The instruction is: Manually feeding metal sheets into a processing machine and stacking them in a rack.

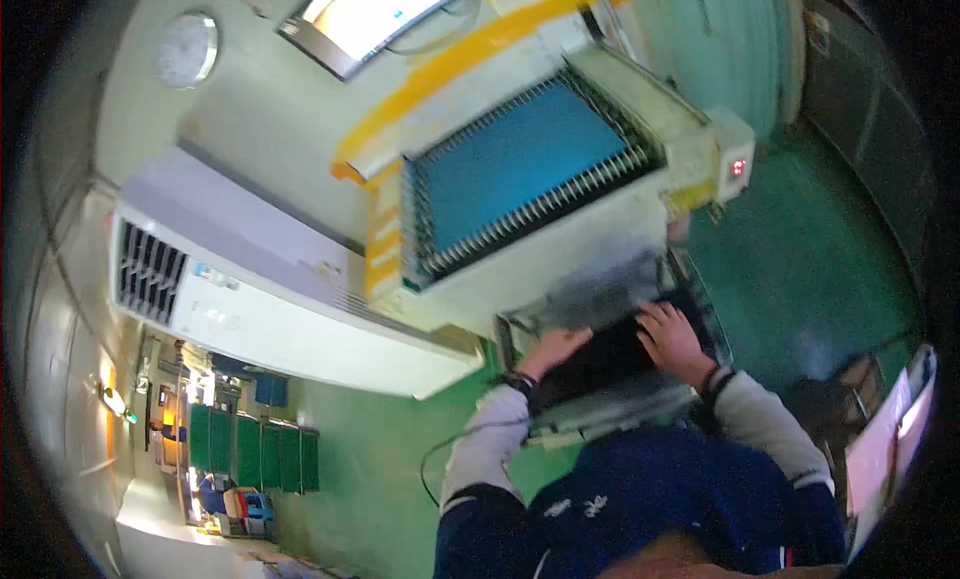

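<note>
A dark, flat panel [590, 367] lies in front of me inside a frame, close to my body. My left hand [558, 351] rests at its left part with fingers stretched out. On the right part lies my right hand [672, 337], its fingers spread. I see nothing gripped in either hand. Dark bands circle both wrists, and a thin cable [428, 466] hangs beside the left forearm. Just beyond the hands stands a pale machine [540, 274] whose top holds a blue sheet [520, 154] bordered by rows of metal pins or springs. The picture is somewhat blurred.
A small box with a red display [737, 167] sits at the machine's right corner. To the left is a white air conditioner [300, 329]. A lit monitor [375, 14] and a round clock [188, 49] are at the back. Green racks [250, 449] stand far left, with people near them.
</note>
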Tool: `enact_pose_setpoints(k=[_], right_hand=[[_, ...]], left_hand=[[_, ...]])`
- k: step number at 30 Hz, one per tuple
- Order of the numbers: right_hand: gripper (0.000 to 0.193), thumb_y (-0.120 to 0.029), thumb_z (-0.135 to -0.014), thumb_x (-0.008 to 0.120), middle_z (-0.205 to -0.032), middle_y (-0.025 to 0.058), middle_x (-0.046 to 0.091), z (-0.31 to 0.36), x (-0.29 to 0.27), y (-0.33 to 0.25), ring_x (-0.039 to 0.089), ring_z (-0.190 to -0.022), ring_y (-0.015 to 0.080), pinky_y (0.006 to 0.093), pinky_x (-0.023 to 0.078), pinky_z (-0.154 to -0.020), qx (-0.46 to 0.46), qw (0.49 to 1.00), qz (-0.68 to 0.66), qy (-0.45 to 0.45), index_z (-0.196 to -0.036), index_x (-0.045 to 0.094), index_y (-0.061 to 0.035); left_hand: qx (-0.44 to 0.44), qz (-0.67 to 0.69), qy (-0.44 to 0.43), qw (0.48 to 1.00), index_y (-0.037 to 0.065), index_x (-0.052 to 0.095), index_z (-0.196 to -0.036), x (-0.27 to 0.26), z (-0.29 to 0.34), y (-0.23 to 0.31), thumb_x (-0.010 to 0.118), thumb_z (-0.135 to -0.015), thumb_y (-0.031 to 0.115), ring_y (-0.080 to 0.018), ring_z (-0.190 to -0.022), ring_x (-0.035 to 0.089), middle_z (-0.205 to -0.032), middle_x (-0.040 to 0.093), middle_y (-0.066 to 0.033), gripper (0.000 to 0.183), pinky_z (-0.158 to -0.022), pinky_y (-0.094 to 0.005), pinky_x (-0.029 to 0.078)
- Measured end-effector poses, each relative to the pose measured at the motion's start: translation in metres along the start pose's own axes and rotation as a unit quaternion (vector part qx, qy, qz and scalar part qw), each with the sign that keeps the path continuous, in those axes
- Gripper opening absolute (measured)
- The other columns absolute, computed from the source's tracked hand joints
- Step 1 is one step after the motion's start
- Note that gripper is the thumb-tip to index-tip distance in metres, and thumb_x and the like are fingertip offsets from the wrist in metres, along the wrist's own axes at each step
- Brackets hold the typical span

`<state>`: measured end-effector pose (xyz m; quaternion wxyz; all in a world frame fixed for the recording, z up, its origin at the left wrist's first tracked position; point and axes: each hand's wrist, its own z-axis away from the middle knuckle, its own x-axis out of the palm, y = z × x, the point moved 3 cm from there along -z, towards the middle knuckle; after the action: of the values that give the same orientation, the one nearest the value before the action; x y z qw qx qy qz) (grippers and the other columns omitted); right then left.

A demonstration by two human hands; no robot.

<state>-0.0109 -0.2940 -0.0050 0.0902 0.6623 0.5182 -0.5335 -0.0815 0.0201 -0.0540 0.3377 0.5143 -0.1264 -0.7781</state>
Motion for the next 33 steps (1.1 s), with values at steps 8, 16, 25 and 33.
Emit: enact_pose_setpoints(k=[8, 16, 25, 33], right_hand=[[0.034, -0.026, -0.102, 0.068, -0.153, 0.009, 0.059, 0.003, -0.001, 0.006, 0.059, -0.127, 0.0324, 0.0483, 0.05, -0.105, 0.031, 0.999, -0.011, -0.04, -0.129, 0.069, -0.0058], [0.04, -0.029, -0.102, 0.068, -0.131, 0.0089, 0.07, 0.003, 0.007, 0.007, 0.059, -0.125, 0.0309, 0.0468, 0.048, -0.104, 0.013, 0.999, -0.015, -0.028, -0.134, 0.068, -0.0052], [0.038, -0.029, -0.102, 0.068, -0.131, 0.0086, 0.07, -0.004, 0.012, 0.005, 0.059, -0.125, 0.0311, 0.0468, 0.048, -0.104, 0.011, 0.999, -0.023, -0.023, -0.132, 0.068, -0.0062], [0.035, -0.031, -0.098, 0.069, -0.124, 0.0119, 0.072, -0.007, 0.012, 0.005, 0.063, -0.119, 0.0351, 0.052, 0.052, -0.097, 0.009, 0.999, -0.021, -0.026, -0.123, 0.07, -0.0071]], left_hand=[[-0.031, 0.028, -0.019, 0.999, -0.007, 0.078, -0.117, -0.002, 0.0, 0.017, 0.055, -0.094, 0.084, -0.0472, -0.118, 0.072, -0.116, 0.076, -0.0334, 0.096, -0.104, -0.049, 0.054], [-0.03, -0.082, 0.09, 0.992, 0.0, 0.081, -0.114, -0.007, 0.013, 0.033, 0.045, -0.101, 0.08, -0.0479, -0.114, 0.072, -0.113, 0.076, -0.0319, 0.089, -0.102, -0.0523, 0.053], [-0.025, -0.122, 0.096, 0.988, 0.003, 0.081, -0.112, -0.01, 0.016, 0.03, 0.047, -0.102, 0.078, -0.048, -0.105, 0.073, -0.107, 0.077, -0.0296, 0.083, -0.095, -0.0545, 0.056], [0.025, -0.086, 0.089, 0.992, 0.001, 0.08, -0.111, -0.012, 0.008, 0.029, 0.048, -0.1, 0.078, -0.0487, -0.111, 0.071, -0.112, 0.076, -0.0307, 0.085, -0.097, -0.055, 0.054]])
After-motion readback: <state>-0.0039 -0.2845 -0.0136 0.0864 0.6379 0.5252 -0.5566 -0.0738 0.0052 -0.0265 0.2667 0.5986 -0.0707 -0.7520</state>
